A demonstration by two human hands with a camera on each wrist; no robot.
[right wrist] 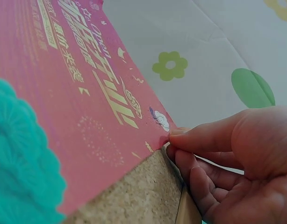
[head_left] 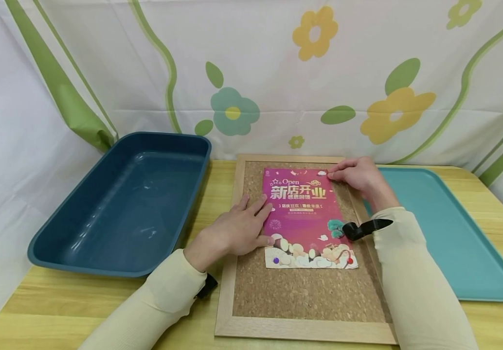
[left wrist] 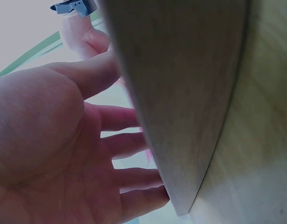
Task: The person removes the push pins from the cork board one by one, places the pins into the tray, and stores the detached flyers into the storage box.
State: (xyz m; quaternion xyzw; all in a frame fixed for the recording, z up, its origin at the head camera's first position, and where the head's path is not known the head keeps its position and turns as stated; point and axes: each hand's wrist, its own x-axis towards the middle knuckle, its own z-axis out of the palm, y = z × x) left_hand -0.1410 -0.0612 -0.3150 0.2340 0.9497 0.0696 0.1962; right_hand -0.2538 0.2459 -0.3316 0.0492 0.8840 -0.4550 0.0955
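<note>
A pink and purple poster [head_left: 301,218] with gold lettering lies on a wood-framed cork board [head_left: 313,296]. At its top right corner my right hand [head_left: 358,177] pinches the paper between thumb and fingertips; the right wrist view shows this hand [right wrist: 237,163] close at the corner of the poster [right wrist: 82,121]. My left hand [head_left: 240,226] rests on the poster's left side, fingers spread and fairly straight. In the left wrist view the left hand [left wrist: 64,140] reaches over the board's frame [left wrist: 176,93], its fingertips hidden. Small round blue [head_left: 276,260] and red pin heads [head_left: 350,261] show near the lower corners.
To the left stands a deep dark blue basin [head_left: 120,214]. A flat turquoise tray [head_left: 448,233] lies to the right, partly behind the right arm. The wooden table [head_left: 59,311] ends against a floral curtain [head_left: 273,73] at the back.
</note>
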